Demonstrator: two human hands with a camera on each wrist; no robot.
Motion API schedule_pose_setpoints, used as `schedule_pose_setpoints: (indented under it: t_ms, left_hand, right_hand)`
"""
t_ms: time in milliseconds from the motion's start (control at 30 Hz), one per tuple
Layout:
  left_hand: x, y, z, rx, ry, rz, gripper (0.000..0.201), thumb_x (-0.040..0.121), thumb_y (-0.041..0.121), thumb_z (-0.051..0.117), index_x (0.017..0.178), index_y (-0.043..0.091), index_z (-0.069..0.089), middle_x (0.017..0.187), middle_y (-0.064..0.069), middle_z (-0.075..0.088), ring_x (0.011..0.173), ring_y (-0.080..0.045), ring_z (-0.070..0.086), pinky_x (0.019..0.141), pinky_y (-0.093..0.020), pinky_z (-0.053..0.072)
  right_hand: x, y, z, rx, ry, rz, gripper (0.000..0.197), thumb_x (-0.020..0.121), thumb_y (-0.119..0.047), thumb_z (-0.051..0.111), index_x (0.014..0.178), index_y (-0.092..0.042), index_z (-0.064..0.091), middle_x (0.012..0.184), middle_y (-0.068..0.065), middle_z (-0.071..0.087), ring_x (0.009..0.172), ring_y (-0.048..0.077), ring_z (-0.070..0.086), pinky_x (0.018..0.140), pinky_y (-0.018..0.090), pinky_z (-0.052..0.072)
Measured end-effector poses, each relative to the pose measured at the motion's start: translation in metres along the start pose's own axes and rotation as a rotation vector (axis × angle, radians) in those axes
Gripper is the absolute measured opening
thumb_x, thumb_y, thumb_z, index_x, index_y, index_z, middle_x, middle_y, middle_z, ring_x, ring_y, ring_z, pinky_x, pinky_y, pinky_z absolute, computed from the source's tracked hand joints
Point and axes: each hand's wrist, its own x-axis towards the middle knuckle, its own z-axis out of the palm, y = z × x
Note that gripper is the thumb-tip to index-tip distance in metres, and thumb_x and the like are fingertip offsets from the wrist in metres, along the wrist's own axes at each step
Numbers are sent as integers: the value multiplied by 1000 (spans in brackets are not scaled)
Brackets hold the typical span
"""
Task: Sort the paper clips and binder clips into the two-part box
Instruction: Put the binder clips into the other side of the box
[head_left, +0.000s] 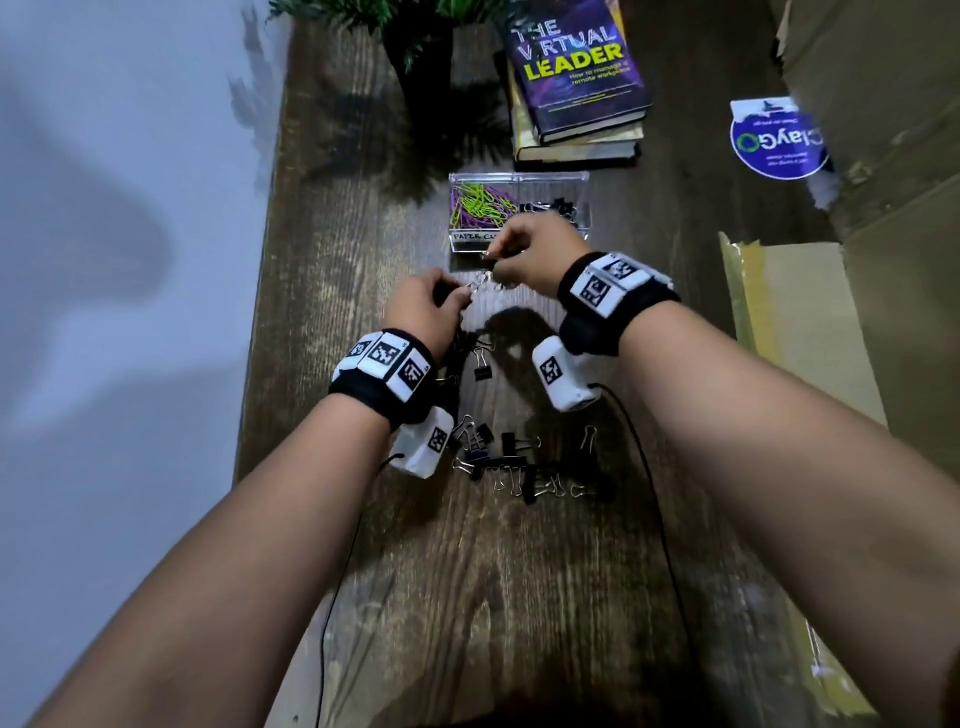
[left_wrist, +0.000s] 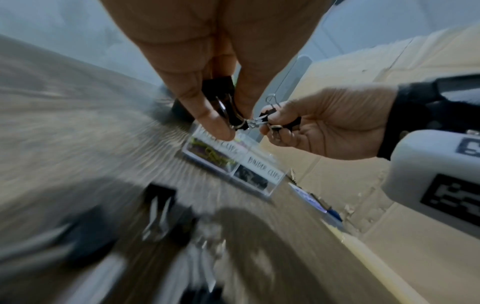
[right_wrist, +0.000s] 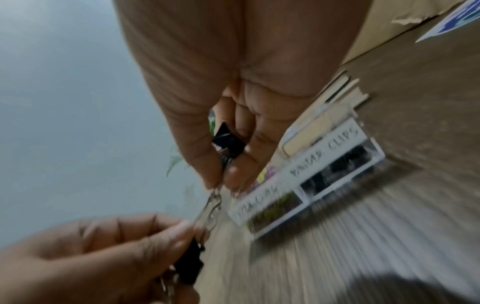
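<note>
A clear two-part box (head_left: 519, 179) stands mid-table; coloured paper clips (head_left: 480, 205) fill its left part and black binder clips (head_left: 558, 208) lie in its right part. Just in front of it, my left hand (head_left: 460, 296) pinches a black binder clip (left_wrist: 219, 87), and my right hand (head_left: 498, 260) pinches another binder clip (right_wrist: 228, 142). Their wire handles (right_wrist: 210, 207) are hooked together between the two hands. The right hand (left_wrist: 275, 123) seems to hold more than one clip. Several loose binder clips (head_left: 519, 462) lie on the wood near my wrists.
A stack of books (head_left: 576, 83) and a dark plant pot (head_left: 421, 57) stand behind the box. Cardboard boxes (head_left: 872, 78) with a blue sticker (head_left: 776, 140) line the right side. The table's left edge (head_left: 260, 291) runs along a pale wall. Thin black cables (head_left: 649, 467) trail from my wrists.
</note>
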Motion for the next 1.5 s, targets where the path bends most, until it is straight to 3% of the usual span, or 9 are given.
schedule_pose_setpoints:
  t_ms: [67, 267, 433, 533, 700, 933, 1200, 1367, 1500]
  left_hand:
    - [9, 16, -2, -83, -13, 5, 7, 89, 21, 63, 82, 20, 62, 75, -1, 68, 71, -22, 66, 76, -42, 57]
    - [46, 64, -10, 102, 67, 112, 17, 87, 29, 64, 92, 13, 68, 90, -3, 71, 84, -18, 66, 78, -27, 53]
    - [73, 98, -5, 244, 79, 194, 21, 87, 32, 63, 95, 14, 70, 99, -5, 71, 96, -17, 64, 79, -21, 44]
    - [89, 110, 3, 304, 66, 206, 19, 86, 31, 63, 95, 15, 71, 102, -4, 71, 98, -16, 63, 73, -18, 38]
    - [102, 119, 22, 460, -31, 216, 25, 86, 29, 64, 100, 9, 70, 106, -10, 69, 101, -25, 63, 82, -28, 47]
    - [100, 129, 48, 633, -157, 256, 40, 80, 30, 72, 109, 3, 64, 113, -18, 63, 102, -35, 61, 83, -36, 49]
    - [60, 104, 24, 400, -63, 336, 41, 82, 31, 69, 119, 17, 60, 121, -3, 64, 113, -20, 59, 95, -26, 42]
    - [-2, 28, -7, 400, -38, 124, 12, 82, 20, 66, 93, 16, 67, 95, -7, 71, 91, -24, 66, 81, -28, 50]
    - [-45, -21, -14, 534, -123, -10, 9, 82, 23, 66, 85, 22, 58, 98, -7, 66, 91, -27, 64, 79, -32, 50]
  right_hand:
    - [4, -6, -21, 83, -15, 7, 26, 72, 8, 73, 72, -15, 60, 72, 5, 65, 61, 14, 63, 70, 32, 58]
    - [26, 2, -70, 260, 123, 39, 28, 71, 14, 71, 66, -11, 57, 52, -3, 65, 50, 11, 63, 63, 28, 59]
    - [45, 15, -79, -209, 273, 118, 28, 74, -2, 71, 60, -21, 56, 80, 6, 67, 75, 17, 63, 81, 34, 56]
    - [45, 15, -75, -376, 259, 93, 8, 79, -10, 68, 79, -18, 68, 95, 5, 71, 85, 14, 62, 77, 25, 48]
    - [42, 16, -84, -309, 313, 77, 29, 78, -12, 70, 106, -17, 69, 103, 1, 68, 96, 13, 63, 82, 20, 49]
    - [15, 28, -95, -52, 414, 57, 18, 82, -2, 53, 87, -13, 65, 80, 10, 67, 76, 28, 70, 72, 39, 60]
    - [-52, 51, -40, -140, 184, 47, 13, 84, -8, 61, 89, -18, 68, 83, -2, 65, 80, 16, 61, 81, 34, 52]
    - [-74, 51, 32, -303, -92, -7, 14, 86, -16, 62, 98, -19, 68, 95, -2, 61, 89, 16, 61, 86, 32, 52]
    - [-73, 44, 69, -469, -93, -55, 28, 86, -25, 64, 114, -17, 63, 114, 7, 53, 110, 26, 53, 95, 34, 44]
